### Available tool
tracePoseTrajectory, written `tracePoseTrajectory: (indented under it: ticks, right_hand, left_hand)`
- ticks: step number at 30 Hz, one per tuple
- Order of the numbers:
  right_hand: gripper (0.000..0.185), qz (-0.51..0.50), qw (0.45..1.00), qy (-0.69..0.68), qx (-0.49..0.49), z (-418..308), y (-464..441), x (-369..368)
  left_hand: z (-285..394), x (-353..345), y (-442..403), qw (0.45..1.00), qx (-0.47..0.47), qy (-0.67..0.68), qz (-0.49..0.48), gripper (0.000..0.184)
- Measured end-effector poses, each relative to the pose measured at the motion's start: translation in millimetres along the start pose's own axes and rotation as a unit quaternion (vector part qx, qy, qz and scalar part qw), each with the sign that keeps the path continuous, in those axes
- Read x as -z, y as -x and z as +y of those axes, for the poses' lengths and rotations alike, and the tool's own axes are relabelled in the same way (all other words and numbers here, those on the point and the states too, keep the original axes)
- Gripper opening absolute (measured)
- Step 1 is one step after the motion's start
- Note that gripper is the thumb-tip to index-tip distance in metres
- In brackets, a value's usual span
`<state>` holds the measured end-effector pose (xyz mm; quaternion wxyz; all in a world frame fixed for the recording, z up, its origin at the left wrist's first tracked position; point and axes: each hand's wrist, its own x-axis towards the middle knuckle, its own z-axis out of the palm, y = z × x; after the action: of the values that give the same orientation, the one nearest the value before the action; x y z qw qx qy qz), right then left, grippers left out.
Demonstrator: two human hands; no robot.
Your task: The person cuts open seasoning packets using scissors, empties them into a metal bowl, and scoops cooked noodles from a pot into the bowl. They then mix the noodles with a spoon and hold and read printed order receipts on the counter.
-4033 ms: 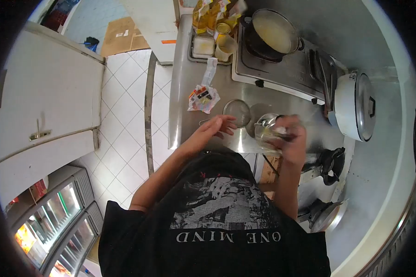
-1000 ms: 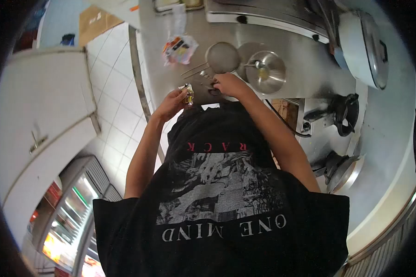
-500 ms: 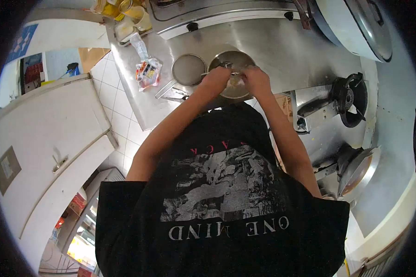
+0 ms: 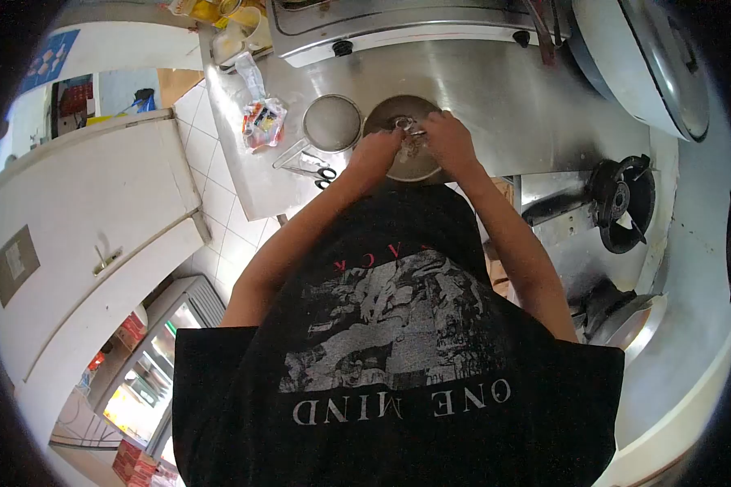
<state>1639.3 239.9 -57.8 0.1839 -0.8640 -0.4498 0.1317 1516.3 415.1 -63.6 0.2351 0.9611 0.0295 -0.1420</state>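
Observation:
A round metal bowl [image 4: 398, 105] sits on the steel counter in front of my body, with some pale bits inside. My left hand [image 4: 377, 152] is closed at the bowl's left side, its fingertips over the inside. Over the right side, my right hand [image 4: 451, 141] is closed too, fingers pinched. Between the two hands is a small shiny thing [image 4: 408, 127], too small to name. Just left of the bowl lies a round mesh strainer [image 4: 333, 123] with a wire handle. Black-handled scissors [image 4: 325, 174] lie below it, near my left wrist.
A crumpled plastic packet [image 4: 264, 123] lies on the counter [image 4: 479, 89] at the left. Jars [image 4: 240, 20] stand at the back left, beside a gas stove [image 4: 414, 24]. To the right are a large lidded pot [image 4: 625, 65], a burner [image 4: 621, 199] and a wok [image 4: 625, 325].
The view has shifted slightly. My hands have shifted a little over the bowl, the left one lower, uncovering more of the shiny thing. The scissors' handles now show more fully.

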Motion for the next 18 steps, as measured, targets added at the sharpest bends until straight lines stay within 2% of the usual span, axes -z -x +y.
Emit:
tracePoseTrajectory:
  ticks: [2,5,8,10,12,14,17,18]
  right_hand:
    - [0.012,-0.04,0.999,0.006,0.035,-4.1,0.6,6.2]
    - [0.018,-0.126,0.991,0.047,-0.021,-0.9,-5.8,6.9]
    - [0.027,-0.057,0.995,0.048,0.066,-2.2,4.0,-9.2]
    - [0.026,0.02,0.996,0.043,0.071,-22.0,3.3,5.2]
    - [0.023,0.023,0.996,0.064,0.065,-29.4,2.6,5.1]
    - [0.018,-0.047,0.991,0.114,0.053,-20.2,-3.4,-8.7]
    - [0.013,-0.077,0.991,0.093,0.06,-13.3,-1.3,-16.7]
    - [0.012,-0.076,0.994,0.078,0.029,-15.0,-1.0,-16.3]
  left_hand:
    - [-13.8,-12.3,-1.7,0.999,-0.021,-0.024,-0.006,0.025]
    - [-16.7,-12.2,-3.2,0.999,-0.043,-0.015,0.016,0.022]
    - [-4.7,1.2,4.4,0.998,-0.042,-0.029,0.03,0.022]
    - [0.4,9.4,4.1,0.998,-0.045,-0.033,0.032,0.023]
    - [2.3,14.9,7.4,0.998,-0.056,-0.019,0.027,0.026]
    - [7.9,20.7,9.0,0.999,-0.02,0.027,0.021,0.03]
    - [3.2,17.6,8.5,0.999,0.004,0.051,0.001,0.035]
    - [2.4,18.6,8.1,0.999,0.007,0.052,-0.007,0.036]
